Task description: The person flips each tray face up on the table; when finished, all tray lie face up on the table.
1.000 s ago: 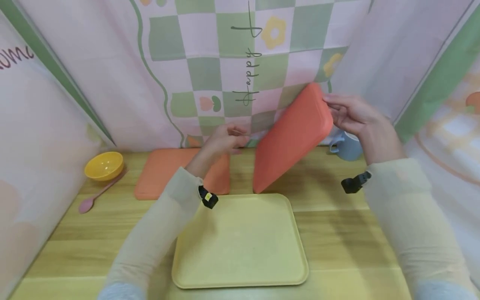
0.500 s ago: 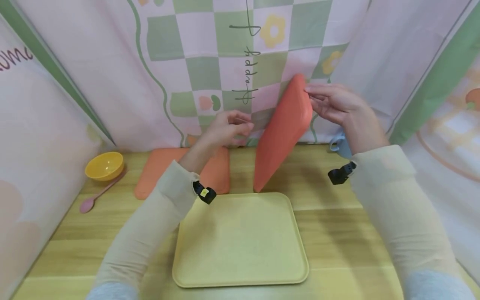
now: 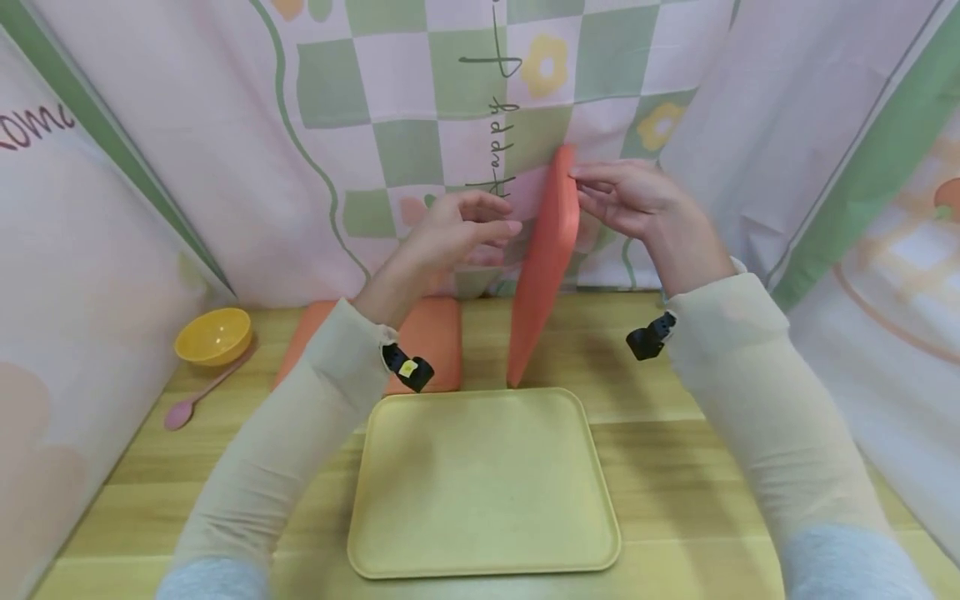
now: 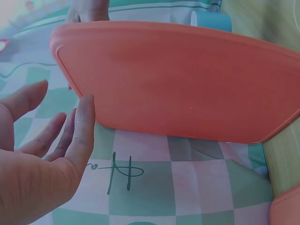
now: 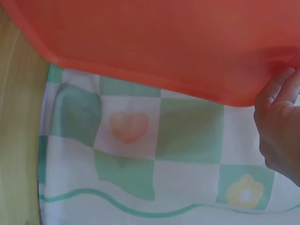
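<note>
An orange-red tray point(image 3: 542, 258) stands nearly upright on one edge, its face turned to the left. My right hand point(image 3: 630, 200) pinches its upper rim between thumb and fingers; the right wrist view catches those fingers point(image 5: 276, 89) at the tray's corner. My left hand point(image 3: 453, 237) is raised just left of the tray, fingers loosely bent and holding nothing. A narrow gap separates it from the tray in the head view. A second orange tray point(image 3: 438, 350) lies flat under my left forearm, which partly hides it. In front is a pale yellow tray point(image 3: 487, 483), flat on the table.
At the left are a yellow bowl point(image 3: 213, 337) and a pink spoon point(image 3: 180, 412). A blue mug point(image 4: 213, 21) shows behind the upright tray in the left wrist view; my right arm mostly hides it from the head view. A checked curtain point(image 3: 405, 150) hangs behind the wooden table point(image 3: 675, 467).
My right hand has swung the upright tray's top to the left, from a rightward lean to nearly vertical. My left hand has risen slightly toward it.
</note>
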Demonstrator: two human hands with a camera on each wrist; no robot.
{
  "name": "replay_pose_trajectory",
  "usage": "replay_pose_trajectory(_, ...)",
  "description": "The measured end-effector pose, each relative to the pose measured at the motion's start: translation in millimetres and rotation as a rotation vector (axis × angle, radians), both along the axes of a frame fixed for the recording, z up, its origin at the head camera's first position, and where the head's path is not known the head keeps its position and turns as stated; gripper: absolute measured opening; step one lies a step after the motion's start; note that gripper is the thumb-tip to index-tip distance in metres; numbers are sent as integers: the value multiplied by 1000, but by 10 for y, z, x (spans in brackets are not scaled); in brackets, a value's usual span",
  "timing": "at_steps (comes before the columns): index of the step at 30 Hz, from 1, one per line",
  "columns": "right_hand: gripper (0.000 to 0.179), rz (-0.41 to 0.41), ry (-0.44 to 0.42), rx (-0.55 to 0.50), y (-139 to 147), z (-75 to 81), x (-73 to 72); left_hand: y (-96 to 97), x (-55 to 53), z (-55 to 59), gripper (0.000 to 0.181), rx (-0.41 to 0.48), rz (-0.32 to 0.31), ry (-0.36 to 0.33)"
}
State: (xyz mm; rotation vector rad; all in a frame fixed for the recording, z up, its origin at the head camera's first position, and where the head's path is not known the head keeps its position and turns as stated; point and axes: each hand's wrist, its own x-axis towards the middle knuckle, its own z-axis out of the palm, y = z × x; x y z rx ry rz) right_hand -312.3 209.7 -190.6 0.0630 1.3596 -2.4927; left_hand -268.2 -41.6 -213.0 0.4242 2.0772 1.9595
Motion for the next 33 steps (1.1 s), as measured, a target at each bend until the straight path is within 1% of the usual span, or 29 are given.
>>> replay_pose_trajectory(2, 13, 2, 2, 21, -54, 13, -12, -2, 0, 26, 34, -1, -3, -5)
replay_pose_trajectory(7, 10, 19, -8, 59, -191, 47, -47, -10, -22, 86, 34, 35, -3, -31)
replay_pose_trajectory(11, 12, 31, -28, 61, -298, 63, -71, -22, -78, 134, 31, 72, 8, -58)
replay_pose_trajectory(14, 14, 41, -21, 89, -376, 65, -90, -37, -129, 174, 29, 99, 17, -82)
replay_pose_trajectory(18, 13, 48, -11, 133, -503, 77, -114, -78, -177, 216, 28, 89, 33, -85)
replay_pose_trajectory(22, 13, 48, 9, 169, -654, 84, -144, -128, -200, 233, 29, 43, 50, -69)
replay_pose_trajectory(24, 12, 41, 21, 182, -722, 82, -161, -149, -205, 237, 31, 36, 53, -71)
replay_pose_trajectory(26, 17, 38, 30, 192, -774, 79, -168, -171, -210, 239, 32, 25, 57, -73)
replay_pose_trajectory(31, 43, 39, 42, 206, -864, 62, -175, -214, -213, 243, 35, -11, 80, -95)
replay_pose_trajectory(33, 48, 40, 43, 210, -897, 52, -178, -224, -212, 247, 38, -36, 93, -98)
